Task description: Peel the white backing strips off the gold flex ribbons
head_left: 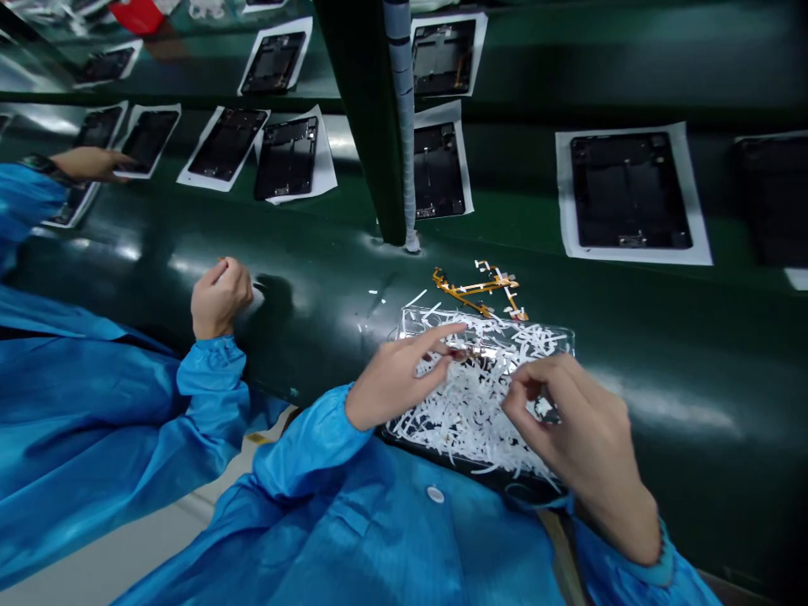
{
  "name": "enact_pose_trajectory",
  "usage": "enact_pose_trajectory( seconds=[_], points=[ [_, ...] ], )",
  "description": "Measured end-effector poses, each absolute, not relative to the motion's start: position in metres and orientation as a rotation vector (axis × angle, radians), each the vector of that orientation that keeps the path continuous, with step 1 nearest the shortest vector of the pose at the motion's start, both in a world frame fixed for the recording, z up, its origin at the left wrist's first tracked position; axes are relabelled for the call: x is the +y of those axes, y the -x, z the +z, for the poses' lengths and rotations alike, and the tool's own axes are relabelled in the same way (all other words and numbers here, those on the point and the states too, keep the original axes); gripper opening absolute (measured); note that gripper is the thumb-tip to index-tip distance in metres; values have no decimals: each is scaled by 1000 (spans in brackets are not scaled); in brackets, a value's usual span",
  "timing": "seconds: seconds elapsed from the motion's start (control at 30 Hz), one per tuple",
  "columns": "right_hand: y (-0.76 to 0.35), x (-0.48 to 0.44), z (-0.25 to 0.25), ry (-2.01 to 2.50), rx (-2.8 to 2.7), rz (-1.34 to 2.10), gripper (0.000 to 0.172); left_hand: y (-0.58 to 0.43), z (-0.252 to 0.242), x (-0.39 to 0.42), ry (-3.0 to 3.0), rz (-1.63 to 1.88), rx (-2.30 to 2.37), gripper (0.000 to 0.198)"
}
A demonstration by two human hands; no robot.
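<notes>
Left hand (396,379) is gripping a flex strip (485,353); right hand (577,421) is pinching, contents unclear. Risk: uneven tugging could be tearing the strip.

At your twelve o'clock, paper strips (470,421) lie in a tray (566,342), flex cables (483,288) beyond; at one, a panel (631,192) on a sheet (567,194).

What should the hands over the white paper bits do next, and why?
Maybe the right hand should move to the free end of the small shiny part. The left hand seems to pinch its other end, the right hand is curled close by, and the clear tray of white paper bits lies underneath.
</notes>
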State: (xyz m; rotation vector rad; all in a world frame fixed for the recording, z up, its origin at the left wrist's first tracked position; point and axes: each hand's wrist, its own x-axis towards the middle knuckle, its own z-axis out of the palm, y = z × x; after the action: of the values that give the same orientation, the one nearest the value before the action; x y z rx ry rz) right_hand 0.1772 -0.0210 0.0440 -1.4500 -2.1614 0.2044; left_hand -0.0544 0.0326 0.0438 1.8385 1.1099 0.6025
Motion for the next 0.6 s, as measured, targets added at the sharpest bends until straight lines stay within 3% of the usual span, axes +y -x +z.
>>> enact_pose_trajectory(
  seconds=[0.1,0.17,0.27,0.37,0.43,0.6],
  points=[
    [-202,-24,47,1506,-2298,606,38,100,38,44,-1830,913,1302,35],
    [-217,-17,45,1643,-2339,726,44,138,26,55,-1673,1178,1521,23],
    [-227,10,41,1801,-2301,648,39,200,6,79,-1409,1219,1823,23],
    [-218,47,35,1788,-2335,506,32,263,1,109,-1271,1085,1902,11],
    [-205,71,27,1754,-2423,434,30,299,8,124,-1265,1055,1906,27],
    [-180,108,-2,1594,-2696,265,29,320,11,103,-1249,1061,2101,19]
  ],
)
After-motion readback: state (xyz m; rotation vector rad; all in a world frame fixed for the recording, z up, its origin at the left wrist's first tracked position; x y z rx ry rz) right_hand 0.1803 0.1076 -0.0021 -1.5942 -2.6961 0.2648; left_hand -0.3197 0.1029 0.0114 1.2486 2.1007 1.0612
